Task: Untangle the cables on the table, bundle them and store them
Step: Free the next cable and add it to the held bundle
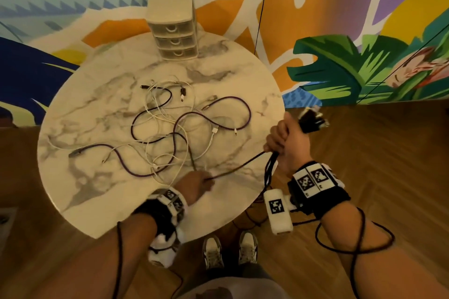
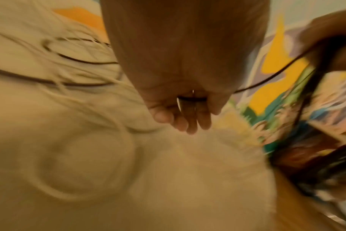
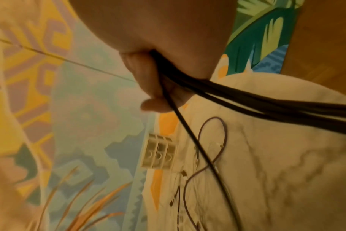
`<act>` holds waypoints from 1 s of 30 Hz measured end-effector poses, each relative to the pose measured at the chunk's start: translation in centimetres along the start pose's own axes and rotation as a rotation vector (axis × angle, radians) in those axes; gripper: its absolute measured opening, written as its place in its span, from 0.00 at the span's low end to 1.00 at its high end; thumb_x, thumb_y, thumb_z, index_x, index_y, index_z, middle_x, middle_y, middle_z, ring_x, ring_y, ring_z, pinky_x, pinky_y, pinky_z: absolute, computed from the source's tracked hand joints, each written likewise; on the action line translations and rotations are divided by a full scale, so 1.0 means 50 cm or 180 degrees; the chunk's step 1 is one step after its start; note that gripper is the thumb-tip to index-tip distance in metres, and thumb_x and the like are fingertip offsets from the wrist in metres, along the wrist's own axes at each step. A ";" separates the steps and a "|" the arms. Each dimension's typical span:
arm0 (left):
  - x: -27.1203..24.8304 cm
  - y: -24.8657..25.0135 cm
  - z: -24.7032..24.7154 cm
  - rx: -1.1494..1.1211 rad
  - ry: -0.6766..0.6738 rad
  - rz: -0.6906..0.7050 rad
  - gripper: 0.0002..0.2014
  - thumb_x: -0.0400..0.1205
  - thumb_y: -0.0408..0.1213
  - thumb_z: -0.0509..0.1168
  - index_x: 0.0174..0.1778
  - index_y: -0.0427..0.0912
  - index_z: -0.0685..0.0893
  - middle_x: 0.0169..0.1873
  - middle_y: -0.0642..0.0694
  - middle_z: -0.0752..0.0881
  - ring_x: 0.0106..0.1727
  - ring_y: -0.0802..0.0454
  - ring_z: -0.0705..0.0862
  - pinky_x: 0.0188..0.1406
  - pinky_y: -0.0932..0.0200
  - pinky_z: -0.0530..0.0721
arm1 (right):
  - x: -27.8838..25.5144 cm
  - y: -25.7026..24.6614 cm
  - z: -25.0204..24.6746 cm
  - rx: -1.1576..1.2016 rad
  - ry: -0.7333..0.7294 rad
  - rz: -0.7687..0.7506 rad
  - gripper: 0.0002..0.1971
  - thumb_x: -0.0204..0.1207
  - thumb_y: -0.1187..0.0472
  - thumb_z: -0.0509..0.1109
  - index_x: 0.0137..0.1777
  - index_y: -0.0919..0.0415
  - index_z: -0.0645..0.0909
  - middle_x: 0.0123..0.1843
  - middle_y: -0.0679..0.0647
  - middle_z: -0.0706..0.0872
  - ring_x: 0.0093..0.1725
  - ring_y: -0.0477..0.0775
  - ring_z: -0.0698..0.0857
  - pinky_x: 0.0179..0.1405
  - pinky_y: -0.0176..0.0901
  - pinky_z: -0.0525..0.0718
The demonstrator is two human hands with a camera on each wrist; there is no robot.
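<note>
The right hand (image 1: pixel 284 139) is clenched around a gathered bundle of black cable (image 3: pixel 247 100) off the right edge of the round marble table (image 1: pixel 80 184), held up and clear of the top, probably so the loops already collected cannot fall back into the pile. Several connector ends (image 1: pixel 313 120) stick out above the fist, and strands hang below it. One strand of the black cable (image 1: pixel 238 165) runs taut from the fist, leftward and nearer, to the left hand (image 1: pixel 196 183), which sits over the near edge of the table. The left wrist view, though blurred, shows that hand's fingers (image 2: pixel 190 115) curled round the cable. The hand seems placed there to draw the strand out of the heap while the right hand anchors the other end.

The rest of the cables lie in a tangle at the middle of the table: purple braided cables (image 1: pixel 233 104) looping across thin white cables (image 1: pixel 155 114), with plugs scattered at the ends. They overlap in many places, so one pull could drag the others along.

At the far edge of the table stands a small beige three-drawer organiser (image 1: pixel 173 29), all drawers closed; it looks like the intended store. Judging by the heap, most of the task remains.
</note>
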State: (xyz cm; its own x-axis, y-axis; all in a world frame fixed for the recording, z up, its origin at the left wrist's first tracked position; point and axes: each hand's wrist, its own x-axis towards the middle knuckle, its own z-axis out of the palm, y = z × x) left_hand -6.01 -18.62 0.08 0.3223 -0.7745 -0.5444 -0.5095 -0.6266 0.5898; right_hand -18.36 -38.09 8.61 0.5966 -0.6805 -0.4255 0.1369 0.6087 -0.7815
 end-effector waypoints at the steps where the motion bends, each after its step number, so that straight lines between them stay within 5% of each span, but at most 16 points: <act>1: -0.004 -0.025 -0.027 0.0253 0.0346 0.0005 0.08 0.84 0.37 0.61 0.47 0.38 0.84 0.47 0.33 0.86 0.43 0.44 0.84 0.45 0.59 0.79 | 0.004 -0.007 -0.012 0.0112 0.0076 -0.0066 0.28 0.86 0.51 0.54 0.21 0.56 0.59 0.16 0.49 0.57 0.15 0.48 0.56 0.19 0.38 0.66; 4: -0.001 -0.050 -0.154 0.0498 0.1481 -0.0024 0.09 0.81 0.31 0.61 0.47 0.29 0.85 0.45 0.30 0.85 0.45 0.39 0.84 0.48 0.49 0.81 | 0.018 -0.020 -0.033 0.0248 0.0422 -0.0356 0.27 0.84 0.48 0.56 0.23 0.56 0.58 0.17 0.48 0.57 0.16 0.48 0.56 0.21 0.38 0.63; 9: 0.002 0.097 -0.244 0.1238 0.2278 -0.0022 0.12 0.84 0.40 0.55 0.49 0.38 0.81 0.49 0.37 0.83 0.53 0.37 0.80 0.47 0.46 0.77 | 0.003 -0.009 0.011 -0.0608 0.0312 -0.0820 0.29 0.85 0.49 0.56 0.20 0.55 0.62 0.16 0.48 0.61 0.18 0.49 0.58 0.22 0.43 0.58; 11: -0.010 0.179 -0.199 0.1727 0.2113 0.0041 0.13 0.85 0.43 0.53 0.48 0.42 0.81 0.49 0.43 0.83 0.54 0.41 0.81 0.41 0.49 0.77 | -0.019 0.009 0.040 -0.1492 -0.0097 -0.0626 0.32 0.85 0.48 0.56 0.15 0.53 0.69 0.16 0.48 0.66 0.18 0.48 0.62 0.23 0.42 0.62; 13: -0.019 0.228 -0.154 0.2082 0.1923 0.0048 0.13 0.84 0.47 0.55 0.47 0.45 0.81 0.47 0.46 0.83 0.53 0.44 0.82 0.37 0.51 0.75 | -0.037 0.034 0.060 -0.2208 -0.0510 -0.0274 0.29 0.84 0.45 0.56 0.21 0.53 0.76 0.18 0.50 0.70 0.19 0.47 0.66 0.24 0.39 0.65; 17: -0.034 0.251 -0.124 0.2170 0.1984 0.0256 0.11 0.84 0.41 0.54 0.49 0.45 0.81 0.47 0.48 0.83 0.50 0.47 0.81 0.33 0.55 0.69 | -0.040 0.056 0.067 -0.2835 -0.0630 0.0055 0.31 0.83 0.40 0.53 0.24 0.60 0.73 0.19 0.55 0.74 0.18 0.48 0.71 0.33 0.47 0.70; 19: -0.034 0.248 -0.112 0.2077 0.1996 0.0503 0.10 0.85 0.41 0.54 0.53 0.45 0.80 0.49 0.49 0.82 0.51 0.48 0.80 0.34 0.55 0.70 | -0.033 0.053 0.063 -0.2615 -0.0580 0.0117 0.31 0.84 0.41 0.53 0.28 0.65 0.75 0.20 0.57 0.74 0.17 0.46 0.70 0.32 0.44 0.69; 21: -0.030 0.234 -0.095 0.1586 0.1997 0.0646 0.10 0.85 0.41 0.54 0.56 0.45 0.79 0.49 0.48 0.82 0.50 0.47 0.80 0.37 0.53 0.75 | -0.028 0.050 0.060 -0.2097 -0.0576 0.0070 0.25 0.84 0.46 0.57 0.42 0.68 0.82 0.22 0.57 0.73 0.19 0.46 0.69 0.26 0.39 0.67; 23: -0.019 0.193 -0.062 0.0830 0.1908 0.0578 0.09 0.85 0.40 0.55 0.52 0.43 0.79 0.47 0.46 0.80 0.46 0.45 0.80 0.38 0.52 0.76 | -0.025 0.048 0.057 -0.1689 -0.0474 -0.0083 0.16 0.85 0.52 0.59 0.56 0.61 0.85 0.23 0.55 0.73 0.21 0.46 0.68 0.21 0.34 0.65; 27: 0.011 0.030 -0.032 -0.0275 0.1560 -0.0341 0.09 0.84 0.35 0.60 0.50 0.32 0.82 0.48 0.35 0.80 0.51 0.37 0.80 0.45 0.58 0.68 | -0.013 0.029 0.056 -0.1229 -0.0081 -0.0343 0.15 0.85 0.57 0.59 0.48 0.59 0.87 0.22 0.51 0.74 0.24 0.48 0.67 0.18 0.34 0.62; 30: 0.022 -0.041 -0.096 -0.0540 0.1965 -0.0689 0.09 0.83 0.33 0.62 0.49 0.31 0.83 0.48 0.31 0.83 0.52 0.37 0.82 0.51 0.52 0.75 | -0.009 0.009 0.042 -0.1022 0.0113 -0.0493 0.17 0.86 0.56 0.56 0.45 0.59 0.86 0.24 0.51 0.74 0.23 0.46 0.65 0.18 0.33 0.59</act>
State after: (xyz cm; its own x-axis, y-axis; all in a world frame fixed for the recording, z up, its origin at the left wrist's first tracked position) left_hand -0.78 -18.60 1.17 0.8254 -0.5063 -0.2499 -0.2662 -0.7392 0.6186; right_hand -16.91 -36.64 9.39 0.5597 -0.7717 -0.3020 -0.0353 0.3419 -0.9391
